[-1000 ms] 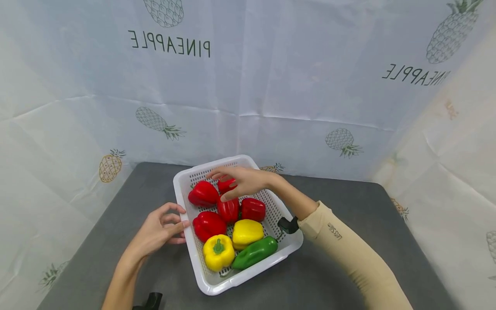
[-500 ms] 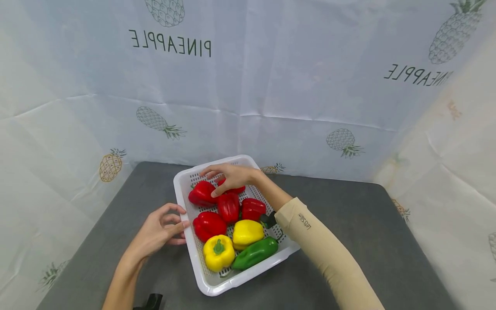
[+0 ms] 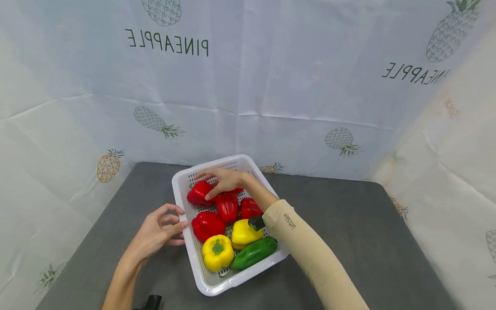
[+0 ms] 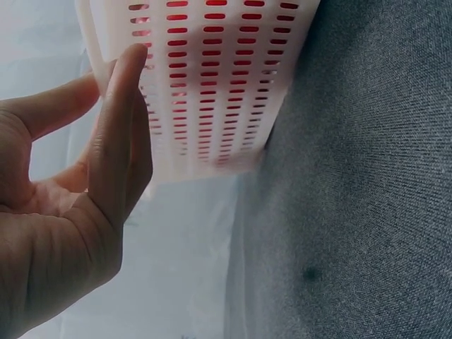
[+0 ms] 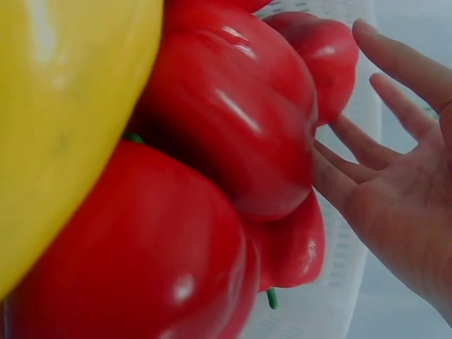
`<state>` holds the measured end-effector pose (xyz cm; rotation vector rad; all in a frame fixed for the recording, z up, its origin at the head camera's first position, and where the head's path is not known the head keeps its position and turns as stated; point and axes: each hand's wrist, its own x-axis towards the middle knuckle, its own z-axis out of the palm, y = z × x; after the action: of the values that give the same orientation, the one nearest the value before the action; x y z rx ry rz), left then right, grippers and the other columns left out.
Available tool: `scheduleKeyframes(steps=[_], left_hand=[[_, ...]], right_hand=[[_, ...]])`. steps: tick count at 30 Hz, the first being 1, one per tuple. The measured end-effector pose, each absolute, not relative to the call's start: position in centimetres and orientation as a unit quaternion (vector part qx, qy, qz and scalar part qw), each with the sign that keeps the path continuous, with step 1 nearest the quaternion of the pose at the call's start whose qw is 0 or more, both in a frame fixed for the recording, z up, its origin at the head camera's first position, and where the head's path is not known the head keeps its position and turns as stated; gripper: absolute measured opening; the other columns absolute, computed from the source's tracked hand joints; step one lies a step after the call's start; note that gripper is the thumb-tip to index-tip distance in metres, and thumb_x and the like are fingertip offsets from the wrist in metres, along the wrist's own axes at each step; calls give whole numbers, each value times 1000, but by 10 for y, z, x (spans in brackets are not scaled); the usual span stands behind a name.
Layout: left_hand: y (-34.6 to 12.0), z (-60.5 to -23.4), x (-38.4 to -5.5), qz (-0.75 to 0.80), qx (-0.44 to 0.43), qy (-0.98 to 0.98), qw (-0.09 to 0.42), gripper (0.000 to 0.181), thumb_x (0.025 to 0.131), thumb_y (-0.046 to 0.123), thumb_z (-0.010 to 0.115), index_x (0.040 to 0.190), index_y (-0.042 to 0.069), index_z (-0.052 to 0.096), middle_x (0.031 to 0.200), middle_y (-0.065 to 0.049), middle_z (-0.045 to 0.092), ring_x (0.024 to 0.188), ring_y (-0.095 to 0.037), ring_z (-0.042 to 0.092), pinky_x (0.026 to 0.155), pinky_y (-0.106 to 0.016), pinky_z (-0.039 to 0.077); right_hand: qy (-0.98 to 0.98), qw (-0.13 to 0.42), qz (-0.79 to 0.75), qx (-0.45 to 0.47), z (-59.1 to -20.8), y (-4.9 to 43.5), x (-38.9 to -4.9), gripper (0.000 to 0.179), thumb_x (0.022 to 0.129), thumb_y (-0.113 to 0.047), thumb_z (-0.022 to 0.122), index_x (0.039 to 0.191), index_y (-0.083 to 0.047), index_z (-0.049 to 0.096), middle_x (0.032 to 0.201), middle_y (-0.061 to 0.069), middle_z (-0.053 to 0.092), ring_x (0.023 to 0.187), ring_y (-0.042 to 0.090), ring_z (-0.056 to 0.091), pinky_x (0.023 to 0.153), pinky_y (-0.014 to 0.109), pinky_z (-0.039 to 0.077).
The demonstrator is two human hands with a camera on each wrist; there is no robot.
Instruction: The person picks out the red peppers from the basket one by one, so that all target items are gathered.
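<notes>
A white perforated basket (image 3: pixel 205 286) holds several red bell peppers, yellow bell peppers and a long green pepper (image 3: pixel 255 253). At its left side my left hand (image 3: pixel 159 229) holds the rim between thumb and fingers; the left wrist view shows the fingers outside the slotted wall (image 4: pixel 212 85). My right hand (image 3: pixel 226 180) reaches over the far end, fingers spread around the far-left red bell pepper (image 3: pixel 197 196). In the right wrist view its thumb tip comes close to a red pepper (image 5: pixel 325 60), with a gap showing. Another red pepper (image 3: pixel 237 190) lies partly hidden beneath this hand.
Nearer in the basket lie a yellow bell pepper (image 3: pixel 218 253) with its stem up and a second yellow pepper (image 3: pixel 242 234). The dark grey table (image 3: pixel 348 232) extends around the basket. A pineapple-print curtain (image 3: pixel 279 86) hangs behind.
My right hand has moved left and slightly away from me, to the far-left red bell pepper. The left hand and the basket stay in place.
</notes>
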<state>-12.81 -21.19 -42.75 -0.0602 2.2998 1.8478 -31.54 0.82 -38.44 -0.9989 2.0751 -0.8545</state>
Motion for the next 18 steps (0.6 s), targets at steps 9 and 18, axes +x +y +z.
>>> scheduleKeyframes(steps=[9,18], left_hand=[[-212,-429,-128,623,-24,776,93,51,100,13,79,137,-3,49,104,-17,73,83,-26,79,77,-51,71],[-210,-429,-127,616,-32,782,90,50,100,13,78,138,-3,49,106,-18,74,84,-26,79,77,-50,71]], right_hand=[[797,344,-335,-367,-396,5,-318,81,94,-12,82,165,-23,45,170,10,46,154,35,48,119,54,57],[796,344,-356,-349,-404,2,-321,76,95,-14,81,163,-26,49,169,7,48,150,29,50,121,52,55]])
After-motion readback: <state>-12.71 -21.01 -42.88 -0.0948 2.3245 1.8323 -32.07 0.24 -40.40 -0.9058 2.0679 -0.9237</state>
